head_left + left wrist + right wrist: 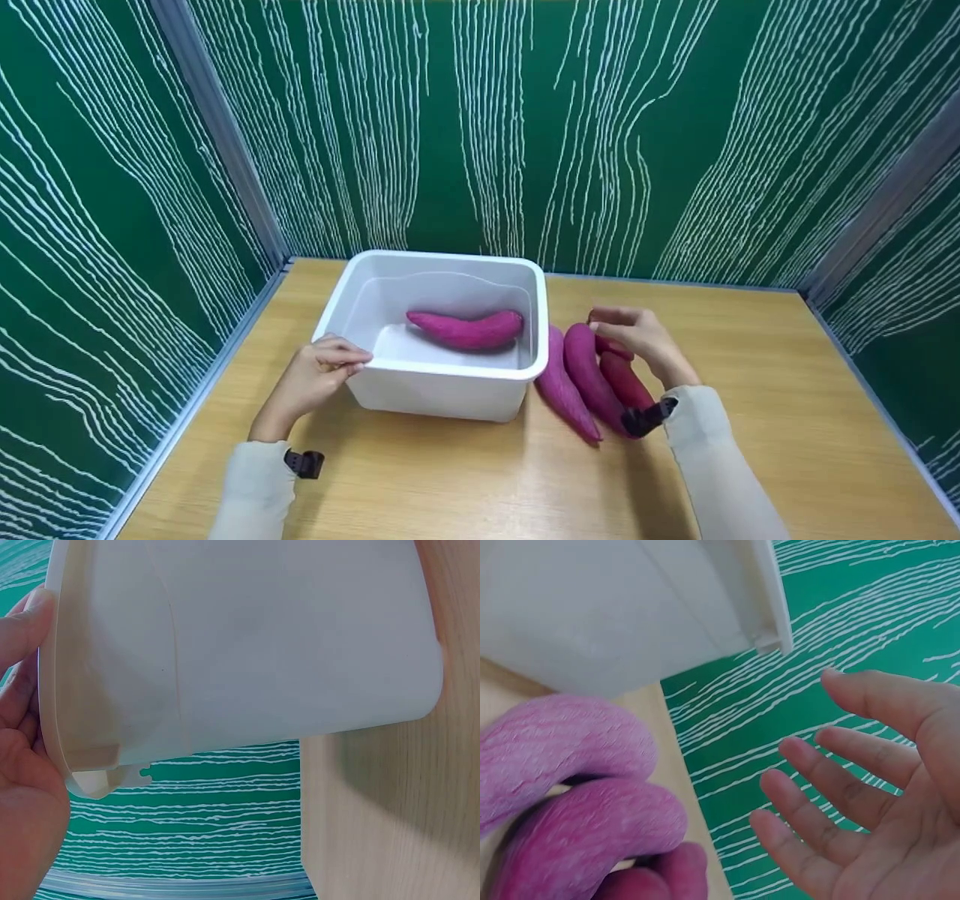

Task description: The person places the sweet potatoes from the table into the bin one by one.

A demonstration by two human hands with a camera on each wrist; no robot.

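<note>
A white plastic bin (442,394) stands on the table with one purple sweet potato (469,331) lying inside it. My left hand (319,375) holds the bin's rim at the near left corner; in the left wrist view the thumb (26,626) lies against the rim. Right of the bin, several more sweet potatoes lie close together, among them a long purple one (566,394), another beside it (589,367) and a redder one (625,381). My right hand (641,341) hovers over their far end, fingers spread with nothing held in the right wrist view.
Green panels with white wavy lines (487,135) wall in the wooden table (787,390) at the back and both sides. Grey metal strips (225,135) run along the panel joints. A dark band with a small camera (649,418) sits on the right wrist.
</note>
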